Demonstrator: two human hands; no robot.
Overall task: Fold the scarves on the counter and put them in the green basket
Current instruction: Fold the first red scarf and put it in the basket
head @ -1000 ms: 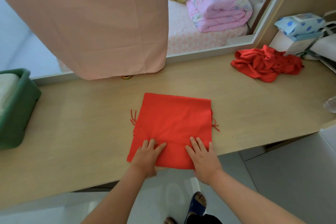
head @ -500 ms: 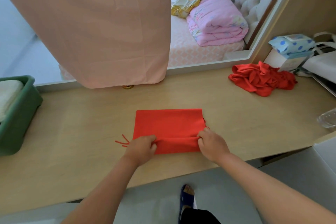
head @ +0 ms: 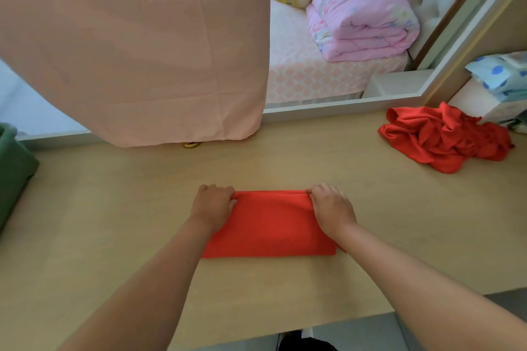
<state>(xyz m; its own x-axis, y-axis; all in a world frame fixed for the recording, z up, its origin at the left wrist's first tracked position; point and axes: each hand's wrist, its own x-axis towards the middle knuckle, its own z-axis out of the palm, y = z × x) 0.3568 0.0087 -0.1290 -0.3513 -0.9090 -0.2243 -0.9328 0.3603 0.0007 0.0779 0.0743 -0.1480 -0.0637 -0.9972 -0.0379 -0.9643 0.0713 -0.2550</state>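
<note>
The folded scarf (head: 271, 225) lay as a flat, wide red rectangle near the front edge of the counter (head: 114, 236). Its near fold was straight and its far edge slightly bunched. The left hand (head: 212, 204) held the far left corner and the right hand (head: 330, 205) the far right corner, each grip pinching the cloth with fingers curled over the edge.

The step in hand looked like laying a fold down. To do it well, both corners should land squarely on the layer beneath. The far edge should be drawn taut to take out the bunching, and the palms should then sweep outward to flatten it.

The green basket (head: 14, 168) stood well apart at the counter's left end, only partly in view. A crumpled scarf (head: 445, 138) lay at the far right, so the task seemed only partway done. A pink cloth (head: 137, 45) hung down at the counter's back edge.
</note>
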